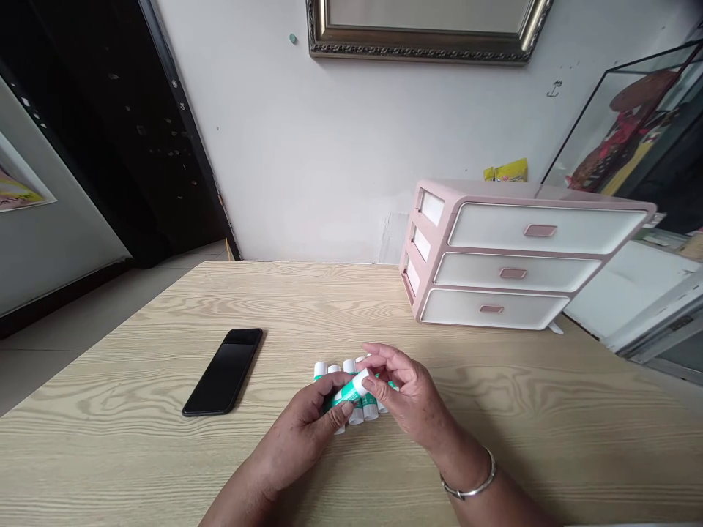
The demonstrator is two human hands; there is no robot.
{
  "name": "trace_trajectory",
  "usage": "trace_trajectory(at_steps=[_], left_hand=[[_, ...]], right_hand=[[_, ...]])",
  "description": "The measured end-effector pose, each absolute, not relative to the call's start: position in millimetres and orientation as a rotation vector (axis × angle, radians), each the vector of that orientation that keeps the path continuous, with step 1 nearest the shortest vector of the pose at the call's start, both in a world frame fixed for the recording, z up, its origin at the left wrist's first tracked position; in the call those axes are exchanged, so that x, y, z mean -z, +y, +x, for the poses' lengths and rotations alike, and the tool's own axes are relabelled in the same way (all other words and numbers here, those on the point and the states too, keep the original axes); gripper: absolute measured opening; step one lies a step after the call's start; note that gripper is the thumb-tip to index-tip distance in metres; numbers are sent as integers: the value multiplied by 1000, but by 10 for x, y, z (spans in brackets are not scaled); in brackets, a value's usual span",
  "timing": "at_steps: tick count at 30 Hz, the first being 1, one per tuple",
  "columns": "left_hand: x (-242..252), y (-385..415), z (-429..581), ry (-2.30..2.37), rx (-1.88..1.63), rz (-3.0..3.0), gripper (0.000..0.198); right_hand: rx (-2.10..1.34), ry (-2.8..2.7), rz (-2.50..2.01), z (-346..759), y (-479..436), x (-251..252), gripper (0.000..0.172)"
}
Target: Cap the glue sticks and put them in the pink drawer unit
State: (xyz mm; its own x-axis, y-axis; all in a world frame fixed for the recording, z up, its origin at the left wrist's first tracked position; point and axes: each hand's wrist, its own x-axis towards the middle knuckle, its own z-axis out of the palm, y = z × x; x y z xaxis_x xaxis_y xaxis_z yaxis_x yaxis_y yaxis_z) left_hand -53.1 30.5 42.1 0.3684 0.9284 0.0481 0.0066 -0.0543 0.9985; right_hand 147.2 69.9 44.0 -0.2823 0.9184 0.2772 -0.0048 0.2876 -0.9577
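My left hand is closed around a green-and-white glue stick, held at a slant with its white cap up and to the right. At that cap, my right hand has its thumb against the white end, and its fingers curl over from behind. Several more glue sticks of the same kind lie side by side on the table beneath both hands. The hands partly cover this row. A silver bangle circles my right wrist.
A black phone lies on the wooden table to the left. At the back right stands a pink-and-white drawer unit, with a yellow packet behind its top. A framed piece hangs on the wall.
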Motion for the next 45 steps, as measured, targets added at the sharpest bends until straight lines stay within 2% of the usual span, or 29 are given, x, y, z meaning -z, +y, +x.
trace_trajectory(at_steps=[7, 12, 17, 20, 24, 35, 36, 40, 45], left_hand=[[-382, 287, -517, 882, -973, 1352, 37], [-361, 288, -538, 777, -1039, 1207, 30], [-371, 326, -551, 728, -1149, 882, 38], [-370, 350, -577, 734, -1213, 781, 32], [-367, 360, -631, 657, -1290, 761, 25], [-417, 375, -632, 733, -1336, 741, 22], [-408, 381, -639, 749, -1339, 744, 25], [-350, 404, -666, 844, -1363, 768, 57], [-296, 411, -693, 929, -1402, 776, 60]], right_hand=[[-1128, -1601, -823, 1467, 675, -353, 46], [-1181, -1361, -874, 1534, 721, -323, 38], [-1144, -1239, -954, 1573, 777, -352, 36], [-1130, -1277, -969, 1553, 774, -376, 37], [-1113, -1340, -990, 1541, 776, -372, 39], [-1075, -1323, -1056, 1553, 823, -351, 41], [-1073, -1330, -1059, 1553, 823, -345, 42], [-1072, -1352, -1071, 1553, 827, -326, 44], [-1061, -1360, -1096, 1552, 831, -333, 46]])
